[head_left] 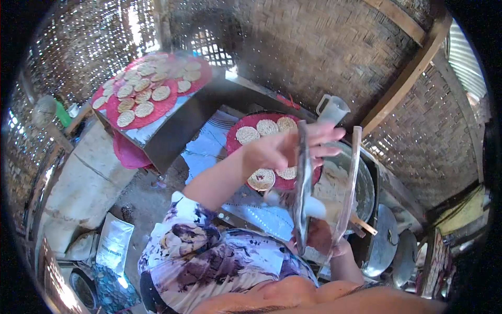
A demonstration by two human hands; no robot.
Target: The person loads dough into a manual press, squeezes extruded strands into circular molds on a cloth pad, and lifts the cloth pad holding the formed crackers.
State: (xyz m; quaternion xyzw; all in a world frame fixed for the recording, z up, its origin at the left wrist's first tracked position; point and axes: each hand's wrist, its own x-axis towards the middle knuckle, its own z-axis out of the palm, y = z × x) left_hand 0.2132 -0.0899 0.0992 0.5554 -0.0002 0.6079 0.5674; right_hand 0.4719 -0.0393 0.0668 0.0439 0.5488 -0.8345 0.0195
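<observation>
My left hand (306,146) reaches out over a red round tray (238,128) of pale round noodle-like cakes. Its fingers are spread and slightly blurred beside a dark upright bar (302,183). A second, lighter bar (349,183) stands to the right, and a blurred white rounded part (315,208) shows between them; together they look like a two-handled hand press. Low down, my right hand (337,248) is closed around the lower end of the press, its fingers partly hidden. Behind the bars, a large basin (368,180) holds pale dough (332,180).
More cakes lie on red trays (117,112) upon a box-like stand (172,131) at the left. A clear measuring jug (333,110) stands behind the basin. Metal lids (384,235) lean at the right. A white sack (115,240) is on the lower left. Woven walls (303,47) enclose the corner.
</observation>
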